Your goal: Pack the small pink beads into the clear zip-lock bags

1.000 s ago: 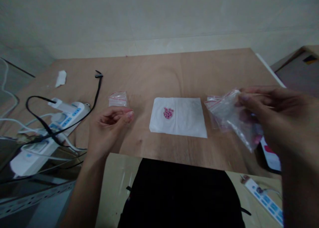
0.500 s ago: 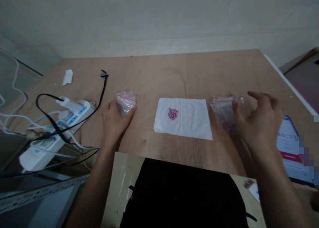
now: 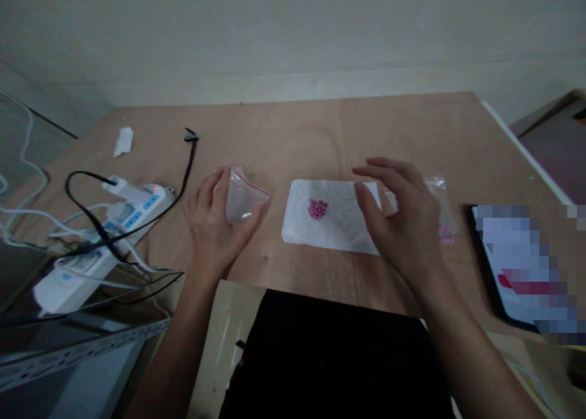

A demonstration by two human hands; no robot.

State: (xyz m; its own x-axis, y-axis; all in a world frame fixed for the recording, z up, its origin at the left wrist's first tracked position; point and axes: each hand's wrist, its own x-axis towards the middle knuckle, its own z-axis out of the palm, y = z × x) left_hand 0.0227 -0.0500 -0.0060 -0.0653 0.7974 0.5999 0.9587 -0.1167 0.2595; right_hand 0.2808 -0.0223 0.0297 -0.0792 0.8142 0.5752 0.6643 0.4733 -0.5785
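The left hand (image 3: 210,224) has its fingers (image 3: 223,188) curved around a clear bag (image 3: 245,200), with the thumb along its lower right and the fingertips at its upper left. The bag looks limp and thin, with a red line slanting along its top edge and bright glints on the film. Another pale edge shows just behind it; it may be a second bag, but the hand hides too much to tell.

The right hand (image 3: 409,230) is held over the right end of the sheet (image 3: 297,230), its fingers spread wide from the thumb. The sheet is white, lightly creased and flat on the worktop (image 3: 284,138). On its left half sit the beads (image 3: 317,209), small, round and deep pink, gathered in one close cluster.

Partly behind the right hand lies the right-hand bag (image 3: 438,194), also clear, with a few pink pieces near its lower end. Farther right is a phone (image 3: 497,254), its screen lit and partly pixelated.

Out to the left, a white power strip (image 3: 149,207) lies among tangled cables; a black cable (image 3: 184,172) runs up past it. Beyond is a white scrap (image 3: 123,142), well apart from both hands.
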